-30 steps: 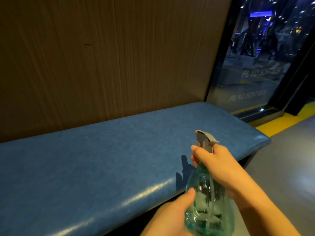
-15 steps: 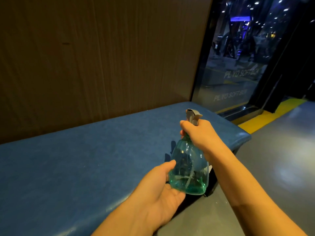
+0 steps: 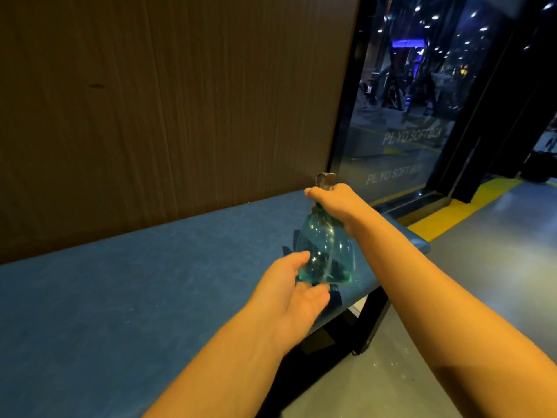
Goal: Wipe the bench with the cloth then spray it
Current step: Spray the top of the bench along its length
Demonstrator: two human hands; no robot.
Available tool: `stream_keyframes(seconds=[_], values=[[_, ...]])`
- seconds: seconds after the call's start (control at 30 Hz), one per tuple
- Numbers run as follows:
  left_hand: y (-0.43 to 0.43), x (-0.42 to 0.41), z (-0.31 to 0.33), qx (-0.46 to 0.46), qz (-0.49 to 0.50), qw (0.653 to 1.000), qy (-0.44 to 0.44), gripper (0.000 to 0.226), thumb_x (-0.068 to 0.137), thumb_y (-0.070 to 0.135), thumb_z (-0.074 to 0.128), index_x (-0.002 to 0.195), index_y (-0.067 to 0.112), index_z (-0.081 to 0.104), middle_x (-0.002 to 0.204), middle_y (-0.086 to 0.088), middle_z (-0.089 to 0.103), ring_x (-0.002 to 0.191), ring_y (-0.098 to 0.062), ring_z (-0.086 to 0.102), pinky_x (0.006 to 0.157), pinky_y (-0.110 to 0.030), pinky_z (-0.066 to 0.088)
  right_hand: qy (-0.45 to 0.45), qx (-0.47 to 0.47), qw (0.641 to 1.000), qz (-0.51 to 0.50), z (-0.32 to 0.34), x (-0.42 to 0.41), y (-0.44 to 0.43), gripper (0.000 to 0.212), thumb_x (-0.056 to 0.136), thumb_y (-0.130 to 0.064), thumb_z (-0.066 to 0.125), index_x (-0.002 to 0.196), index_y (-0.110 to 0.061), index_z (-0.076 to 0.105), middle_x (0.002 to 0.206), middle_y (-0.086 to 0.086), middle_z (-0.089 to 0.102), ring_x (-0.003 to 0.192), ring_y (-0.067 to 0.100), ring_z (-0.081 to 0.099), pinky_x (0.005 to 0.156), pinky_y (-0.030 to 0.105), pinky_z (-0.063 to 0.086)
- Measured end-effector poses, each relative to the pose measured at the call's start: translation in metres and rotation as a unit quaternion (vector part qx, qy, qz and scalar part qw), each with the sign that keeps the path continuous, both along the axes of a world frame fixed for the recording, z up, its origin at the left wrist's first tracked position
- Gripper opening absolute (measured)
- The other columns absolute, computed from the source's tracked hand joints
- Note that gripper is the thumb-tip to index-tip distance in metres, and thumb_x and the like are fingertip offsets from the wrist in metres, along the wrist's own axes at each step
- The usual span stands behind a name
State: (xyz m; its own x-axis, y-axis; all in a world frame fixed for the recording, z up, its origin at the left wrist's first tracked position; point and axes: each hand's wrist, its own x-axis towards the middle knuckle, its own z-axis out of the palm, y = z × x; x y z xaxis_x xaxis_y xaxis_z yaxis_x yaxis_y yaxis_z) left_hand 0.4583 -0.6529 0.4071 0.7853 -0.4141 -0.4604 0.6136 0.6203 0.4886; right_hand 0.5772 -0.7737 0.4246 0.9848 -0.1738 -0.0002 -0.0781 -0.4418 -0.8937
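Over the bench (image 3: 150, 282), right hand (image 3: 337, 203) clamped round the spray bottle (image 3: 327, 251) neck (left hand (image 3: 297, 292) spread open beneath).

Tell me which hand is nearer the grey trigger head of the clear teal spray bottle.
Right. The right hand grips the neck just below the trigger head; the left hand sits at the bottle's base.

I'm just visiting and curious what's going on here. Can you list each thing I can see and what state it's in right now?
Spray bottle: upright, nearly empty, over the bench's right end.
Right hand: gripped around the bottle's neck, below the grey trigger head.
Left hand: open, fingers cupping the bottle's base.
Bench: blue padded top, bare; no cloth in view.
Glass door: looks closed.
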Motion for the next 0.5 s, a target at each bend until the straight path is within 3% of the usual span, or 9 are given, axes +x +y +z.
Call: stream_keyframes(seconds=[0.03, 0.07, 0.1, 0.13, 0.23, 0.33, 0.37, 0.43, 0.5], values=[[-0.002, 0.006, 0.000, -0.002, 0.005, 1.000, 0.001, 0.022, 0.093, 0.011, 0.048, 0.112, 0.021, 0.040, 0.101, -0.023, 0.062, 0.099, -0.036, 0.062, 0.070, -0.034, 0.057, 0.004, -0.005, 1.000, -0.007, 0.002, 0.006, -0.001, 0.018, 0.087, -0.025, 0.057, 0.077, -0.011, 0.051, 0.074, 0.012, 0.047, 0.068, 0.023, 0.045, 0.064, 0.034, 0.037], [-0.004, 0.013, 0.000, -0.014, -0.002, 1.000, -0.003, 0.009, 0.094, 0.011, 0.048, 0.090, 0.012, 0.056, 0.108, -0.025, 0.060, 0.108, -0.038, 0.059, 0.084, -0.037, 0.053, 0.012, -0.013, 1.000, -0.018, 0.003, 0.013, -0.003, 0.021, 0.087, -0.023, 0.055, 0.071, -0.011, 0.047, 0.068, 0.009, 0.045, 0.062, 0.022, 0.043, 0.060, 0.031, 0.036], [-0.005, 0.018, 0.000, -0.019, -0.009, 1.000, 0.002, 0.008, 0.094, 0.011, 0.048, 0.092, 0.004, 0.052, 0.114, -0.026, 0.056, 0.114, -0.040, 0.056, 0.093, -0.039, 0.048, 0.019, -0.025, 0.999, -0.033, 0.003, 0.018, -0.005, 0.025, 0.087, -0.021, 0.053, 0.066, -0.012, 0.043, 0.063, 0.007, 0.042, 0.056, 0.020, 0.040, 0.055, 0.029, 0.034], [-0.005, 0.023, -0.004, -0.016, -0.014, 1.000, 0.007, 0.014, 0.094, 0.011, 0.048, 0.093, -0.002, 0.043, 0.114, -0.027, 0.054, 0.116, -0.041, 0.054, 0.094, -0.040, 0.046, 0.027, -0.041, 0.998, -0.050, 0.003, 0.022, -0.009, 0.028, 0.087, -0.020, 0.052, 0.063, -0.011, 0.040, 0.060, 0.006, 0.041, 0.052, 0.019, 0.039, 0.052, 0.027, 0.032], [-0.008, 0.026, -0.002, -0.033, -0.025, 0.999, 0.013, 0.016, 0.095, 0.013, 0.046, 0.085, 0.001, 0.042, 0.104, -0.027, 0.052, 0.119, -0.043, 0.049, 0.083, -0.041, 0.045, 0.053, -0.080, 0.992, -0.078, 0.002, 0.026, -0.016, 0.030, 0.089, -0.021, 0.051, 0.064, -0.008, 0.041, 0.062, 0.008, 0.044, 0.050, 0.019, 0.039, 0.047, 0.027, 0.031], [-0.011, 0.023, 0.000, -0.029, -0.016, 0.999, 0.010, 0.019, 0.095, 0.012, 0.046, 0.082, -0.001, 0.042, 0.137, -0.032, 0.038, 0.125, -0.044, 0.045, 0.084, -0.039, 0.042, 0.067, -0.079, 0.993, -0.064, 0.002, 0.024, -0.021, 0.024, 0.091, -0.022, 0.051, 0.076, -0.004, 0.047, 0.064, 0.007, 0.043, 0.052, 0.018, 0.039, 0.048, 0.028, 0.031], [-0.012, 0.022, 0.001, -0.029, -0.021, 0.999, 0.009, 0.019, 0.095, 0.012, 0.047, 0.082, -0.001, 0.042, 0.137, -0.032, 0.037, 0.124, -0.044, 0.046, 0.083, -0.039, 0.043, 0.067, -0.066, 0.994, -0.058, 0.001, 0.023, -0.023, 0.023, 0.091, -0.022, 0.051, 0.077, -0.004, 0.047, 0.063, 0.007, 0.043, 0.053, 0.018, 0.039, 0.049, 0.028, 0.031], [-0.013, 0.021, -0.002, -0.035, -0.028, 0.999, 0.005, 0.018, 0.095, 0.012, 0.047, 0.085, -0.002, 0.043, 0.120, -0.032, 0.044, 0.117, -0.045, 0.050, 0.079, -0.041, 0.046, 0.060, -0.040, 0.996, -0.050, -0.002, 0.022, -0.025, 0.021, 0.090, -0.021, 0.052, 0.076, -0.005, 0.046, 0.064, 0.007, 0.042, 0.054, 0.018, 0.039, 0.052, 0.029, 0.032], [-0.014, 0.020, -0.006, -0.037, -0.031, 0.999, 0.005, 0.017, 0.094, 0.012, 0.048, 0.091, -0.004, 0.044, 0.106, -0.027, 0.050, 0.116, -0.044, 0.051, 0.086, -0.041, 0.046, 0.052, -0.041, 0.996, -0.057, -0.006, 0.020, -0.027, 0.020, 0.088, -0.020, 0.053, 0.075, -0.007, 0.044, 0.065, 0.007, 0.040, 0.056, 0.018, 0.036, 0.056, 0.031, 0.031]])
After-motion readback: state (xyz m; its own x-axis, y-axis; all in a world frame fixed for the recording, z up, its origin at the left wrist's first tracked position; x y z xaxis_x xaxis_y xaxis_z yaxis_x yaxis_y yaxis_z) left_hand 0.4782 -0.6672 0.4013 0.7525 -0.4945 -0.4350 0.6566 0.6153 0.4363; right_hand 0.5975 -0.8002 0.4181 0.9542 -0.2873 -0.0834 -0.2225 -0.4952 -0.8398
